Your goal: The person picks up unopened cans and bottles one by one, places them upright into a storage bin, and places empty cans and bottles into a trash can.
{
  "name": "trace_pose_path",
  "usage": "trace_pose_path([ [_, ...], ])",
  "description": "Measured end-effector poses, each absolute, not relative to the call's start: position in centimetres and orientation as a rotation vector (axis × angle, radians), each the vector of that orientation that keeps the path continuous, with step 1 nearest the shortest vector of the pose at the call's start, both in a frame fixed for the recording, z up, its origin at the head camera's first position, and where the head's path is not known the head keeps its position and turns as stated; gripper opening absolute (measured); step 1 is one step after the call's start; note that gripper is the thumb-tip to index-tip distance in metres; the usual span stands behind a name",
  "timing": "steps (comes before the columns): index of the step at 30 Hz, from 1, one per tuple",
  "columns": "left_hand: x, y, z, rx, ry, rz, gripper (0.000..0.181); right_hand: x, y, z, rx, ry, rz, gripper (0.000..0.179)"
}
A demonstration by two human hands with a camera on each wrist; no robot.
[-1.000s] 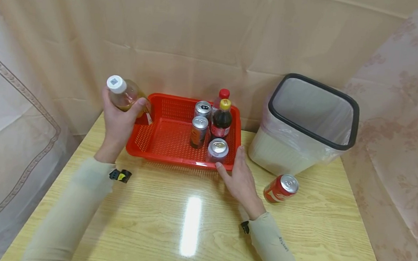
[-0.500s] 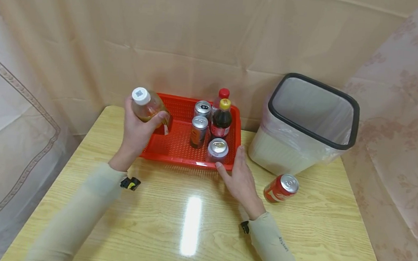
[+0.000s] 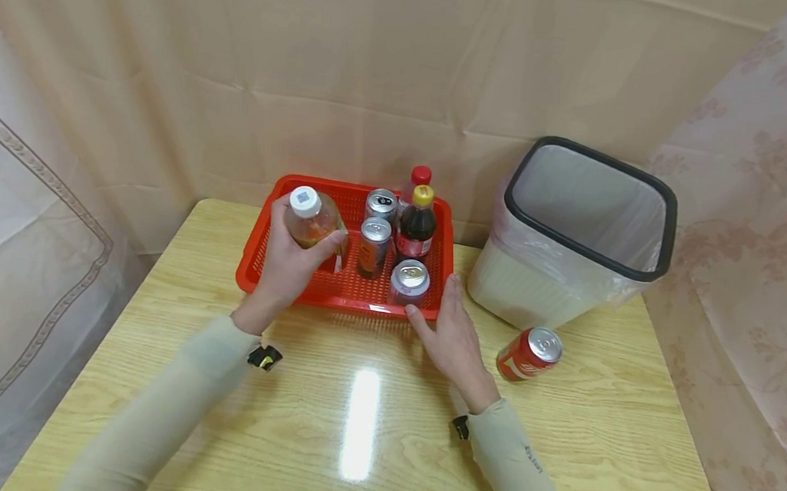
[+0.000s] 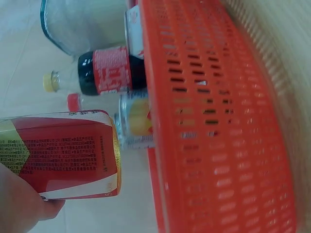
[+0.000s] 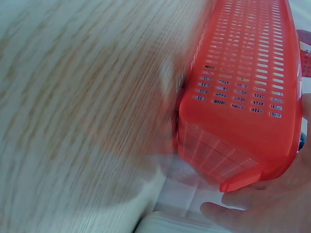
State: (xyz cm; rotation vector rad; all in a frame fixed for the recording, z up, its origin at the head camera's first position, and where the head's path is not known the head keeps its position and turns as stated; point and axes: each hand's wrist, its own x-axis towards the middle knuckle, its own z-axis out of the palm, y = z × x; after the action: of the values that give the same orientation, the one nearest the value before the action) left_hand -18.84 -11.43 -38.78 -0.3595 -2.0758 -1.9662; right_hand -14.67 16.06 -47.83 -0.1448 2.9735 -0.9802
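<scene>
My left hand (image 3: 288, 264) grips a clear bottle (image 3: 312, 220) with a white cap and amber drink, upright over the left half of the red plastic basket (image 3: 340, 303). In the left wrist view, the red label (image 4: 77, 150) faces the camera and the bottle's base is apart from the basket rim. My right hand (image 3: 455, 343) holds the basket's near right corner, thumb at the front rim and fingers along the right side. Inside stand a yellow-capped cola bottle (image 3: 417, 228), a red-capped bottle (image 3: 420, 177), a slim can (image 3: 373, 252), a silver-topped can (image 3: 381, 202) and a pale can (image 3: 409, 281).
Outside the basket, a red can (image 3: 526, 356) stands on the wooden table (image 3: 282, 422), right of my right hand. Behind it is a pale, bag-lined bin (image 3: 522, 286) with a black rim. A beige curtain (image 3: 345, 64) hangs along the back.
My left hand has carried the white-capped bottle rightward from the basket's left edge to over its left half. My right hand and the basket stay put.
</scene>
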Motion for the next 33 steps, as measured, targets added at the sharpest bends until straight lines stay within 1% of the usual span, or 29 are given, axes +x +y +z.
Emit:
trace_pose_path([
  [12, -18.2, -9.1, -40.0, -0.403, -2.115, -2.028, 0.072, -14.7, 16.1, -47.9, -0.15, 2.98, -0.994, 0.105],
  [19, -17.9, -8.1, -40.8, -0.367, -2.177, -2.005, 0.078, -14.7, 16.0, -47.9, -0.157, 2.99, -0.987, 0.104],
  [33, -18.0, -6.1, -42.2, -0.329, -2.183, -2.018, 0.078, -14.7, 16.0, -47.8, -0.138, 2.971, -0.99, 0.106],
])
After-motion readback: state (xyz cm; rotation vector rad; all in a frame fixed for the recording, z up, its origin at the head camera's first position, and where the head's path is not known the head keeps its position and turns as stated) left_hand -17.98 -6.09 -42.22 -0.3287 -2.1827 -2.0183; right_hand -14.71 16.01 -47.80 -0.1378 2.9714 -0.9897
